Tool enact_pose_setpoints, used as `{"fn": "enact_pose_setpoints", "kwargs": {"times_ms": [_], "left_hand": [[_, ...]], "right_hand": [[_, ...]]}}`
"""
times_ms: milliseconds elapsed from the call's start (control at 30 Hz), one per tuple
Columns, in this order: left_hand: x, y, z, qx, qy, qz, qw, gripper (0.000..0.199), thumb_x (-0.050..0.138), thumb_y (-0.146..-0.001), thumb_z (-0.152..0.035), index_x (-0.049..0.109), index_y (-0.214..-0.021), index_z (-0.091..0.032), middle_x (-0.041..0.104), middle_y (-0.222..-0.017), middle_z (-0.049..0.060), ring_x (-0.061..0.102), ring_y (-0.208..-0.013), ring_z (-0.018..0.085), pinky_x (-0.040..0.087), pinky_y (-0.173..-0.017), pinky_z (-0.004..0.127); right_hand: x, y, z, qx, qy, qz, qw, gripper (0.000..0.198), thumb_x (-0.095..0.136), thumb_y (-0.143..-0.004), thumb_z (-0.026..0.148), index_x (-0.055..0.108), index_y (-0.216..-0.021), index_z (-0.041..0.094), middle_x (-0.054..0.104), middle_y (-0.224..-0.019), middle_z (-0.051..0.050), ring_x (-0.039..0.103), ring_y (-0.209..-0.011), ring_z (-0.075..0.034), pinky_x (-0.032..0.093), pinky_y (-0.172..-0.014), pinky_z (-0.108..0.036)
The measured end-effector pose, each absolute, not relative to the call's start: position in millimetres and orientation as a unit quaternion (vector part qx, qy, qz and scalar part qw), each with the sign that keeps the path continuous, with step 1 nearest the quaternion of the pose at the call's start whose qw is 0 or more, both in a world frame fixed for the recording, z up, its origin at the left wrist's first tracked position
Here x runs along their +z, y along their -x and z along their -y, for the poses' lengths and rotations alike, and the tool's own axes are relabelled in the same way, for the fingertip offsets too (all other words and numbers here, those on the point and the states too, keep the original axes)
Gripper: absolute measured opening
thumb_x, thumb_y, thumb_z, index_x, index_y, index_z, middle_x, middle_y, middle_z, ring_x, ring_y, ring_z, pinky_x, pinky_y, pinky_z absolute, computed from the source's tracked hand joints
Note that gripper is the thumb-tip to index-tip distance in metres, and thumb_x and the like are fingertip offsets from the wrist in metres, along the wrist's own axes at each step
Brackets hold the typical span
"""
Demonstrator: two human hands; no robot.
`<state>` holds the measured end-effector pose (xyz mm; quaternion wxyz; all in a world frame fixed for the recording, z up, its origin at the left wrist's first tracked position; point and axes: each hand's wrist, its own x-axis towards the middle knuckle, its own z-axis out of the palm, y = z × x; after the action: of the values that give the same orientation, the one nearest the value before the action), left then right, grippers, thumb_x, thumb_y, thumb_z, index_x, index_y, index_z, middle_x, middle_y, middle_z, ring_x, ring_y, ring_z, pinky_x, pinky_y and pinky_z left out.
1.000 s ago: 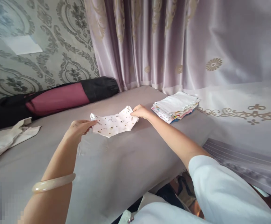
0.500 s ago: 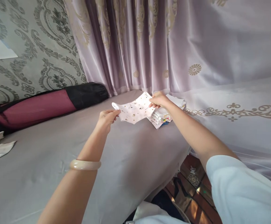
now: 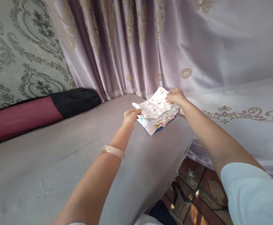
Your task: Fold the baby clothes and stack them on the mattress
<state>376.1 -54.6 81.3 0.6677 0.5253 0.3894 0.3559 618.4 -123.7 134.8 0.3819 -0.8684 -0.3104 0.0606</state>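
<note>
A white-pink printed cloth [image 3: 154, 105], small and folded-looking, is stretched between my two hands. My left hand [image 3: 131, 117] pinches its left edge between thumb and fingers. At the opposite edge, my right hand [image 3: 175, 97] grips the cloth with closed fingers. Directly beneath it lies a stack of folded cloths [image 3: 151, 127] with coloured prints and a blue piece at the bottom. The held cloth hides most of the stack's top; whether it rests on the stack or hovers just over it, I cannot tell.
The stack sits on a bed or couch with a grey sheet [image 3: 80, 162]. A long black and maroon bag [image 3: 30, 112] lies along the patterned wall. Behind hangs a lilac curtain [image 3: 174, 47]. Beyond the sheet's right edge is a tiled floor [image 3: 193, 200].
Both hands have carried the printed cloth to the right, from beside the stack to over it. The camera view has shifted to the right.
</note>
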Motion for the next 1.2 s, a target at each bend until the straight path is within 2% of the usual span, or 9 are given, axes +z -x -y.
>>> {"fn": "enact_pose_setpoints", "kwargs": {"times_ms": [133, 233, 467, 633, 767, 867, 967, 1067, 1200], "left_hand": [[76.5, -403.7, 61.3, 0.343, -0.511, -0.398, 0.68, 0.026, 0.082, -0.063, -0.035, 0.069, -0.07, -0.014, 0.068, -0.065, 0.003, 0.034, -0.042, 0.003, 0.028, -0.044, 0.022], [72.7, -417.3, 66.6, 0.333, -0.506, -0.391, 0.693, 0.023, 0.08, -0.067, -0.034, 0.07, -0.073, -0.013, 0.069, -0.066, 0.003, 0.03, -0.04, 0.003, 0.025, -0.042, 0.022], [64.7, -434.8, 71.6, 0.311, -0.505, -0.406, 0.696, 0.014, 0.074, -0.074, -0.028, 0.07, -0.071, -0.015, 0.066, -0.061, 0.001, 0.026, -0.038, 0.004, 0.022, -0.041, 0.023], [57.7, -439.9, 71.2, 0.316, -0.507, -0.417, 0.685, 0.012, 0.07, -0.077, -0.024, 0.067, -0.069, -0.015, 0.063, -0.057, -0.001, 0.024, -0.037, 0.004, 0.022, -0.04, 0.023], [52.6, -441.1, 70.6, 0.297, -0.509, -0.442, 0.676, 0.012, 0.069, -0.076, -0.025, 0.067, -0.069, -0.015, 0.064, -0.057, -0.001, 0.025, -0.037, 0.005, 0.022, -0.04, 0.022], [47.5, -442.0, 69.0, 0.288, -0.529, -0.458, 0.654, 0.013, 0.07, -0.075, -0.027, 0.067, -0.069, -0.015, 0.064, -0.057, 0.0, 0.032, -0.039, 0.006, 0.026, -0.041, 0.023], [40.6, -443.4, 66.3, 0.284, -0.568, -0.47, 0.612, 0.015, 0.071, -0.074, -0.03, 0.067, -0.071, -0.017, 0.062, -0.057, 0.001, 0.048, -0.047, 0.011, 0.034, -0.046, 0.024], [34.9, -444.2, 64.0, 0.29, -0.62, -0.488, 0.542, 0.017, 0.071, -0.076, -0.034, 0.065, -0.075, -0.018, 0.065, -0.065, 0.003, 0.062, -0.066, 0.017, 0.044, -0.058, 0.026], [35.8, -442.8, 65.0, 0.35, -0.697, -0.489, 0.391, 0.021, 0.061, -0.085, -0.038, 0.062, -0.094, -0.019, 0.068, -0.09, 0.007, 0.064, -0.093, 0.023, 0.049, -0.081, 0.033]], "right_hand": [[137.4, -632.7, 129.1, 0.054, 0.87, 0.307, 0.381, 0.019, 0.06, -0.087, 0.013, 0.069, -0.104, 0.012, 0.072, -0.092, -0.013, 0.071, -0.075, -0.022, 0.058, -0.064, -0.03], [135.5, -638.7, 133.2, 0.024, 0.877, 0.322, 0.357, 0.023, 0.061, -0.086, 0.015, 0.069, -0.108, 0.012, 0.071, -0.09, -0.011, 0.07, -0.08, -0.023, 0.056, -0.068, -0.028], [126.0, -647.6, 137.1, -0.006, 0.895, 0.331, 0.299, 0.026, 0.055, -0.082, 0.007, 0.071, -0.102, 0.013, 0.071, -0.092, -0.011, 0.067, -0.08, -0.021, 0.052, -0.07, -0.025], [120.1, -650.5, 136.3, 0.0, 0.894, 0.327, 0.306, 0.028, 0.052, -0.083, 0.008, 0.07, -0.104, 0.013, 0.072, -0.093, -0.011, 0.066, -0.079, -0.02, 0.052, -0.07, -0.026], [115.3, -653.9, 135.0, 0.005, 0.894, 0.335, 0.296, 0.027, 0.05, -0.087, 0.011, 0.07, -0.105, 0.012, 0.072, -0.096, -0.013, 0.067, -0.08, -0.021, 0.051, -0.073, -0.026], [111.1, -657.4, 133.1, 0.012, 0.903, 0.337, 0.267, 0.028, 0.048, -0.091, 0.015, 0.07, -0.108, 0.011, 0.072, -0.097, -0.014, 0.068, -0.083, -0.022, 0.05, -0.074, -0.025], [105.5, -660.7, 130.6, 0.003, 0.91, 0.336, 0.243, 0.031, 0.046, -0.095, 0.02, 0.069, -0.112, 0.009, 0.072, -0.101, -0.017, 0.068, -0.094, -0.025, 0.049, -0.079, -0.026], [99.4, -663.2, 128.9, -0.013, 0.914, 0.332, 0.232, 0.035, 0.045, -0.096, 0.023, 0.068, -0.116, 0.006, 0.07, -0.111, -0.021, 0.065, -0.106, -0.028, 0.048, -0.086, -0.028], [94.1, -664.6, 128.2, -0.028, 0.913, 0.339, 0.225, 0.037, 0.042, -0.096, 0.025, 0.065, -0.12, 0.008, 0.068, -0.117, -0.02, 0.062, -0.111, -0.03, 0.047, -0.09, -0.033]]}}
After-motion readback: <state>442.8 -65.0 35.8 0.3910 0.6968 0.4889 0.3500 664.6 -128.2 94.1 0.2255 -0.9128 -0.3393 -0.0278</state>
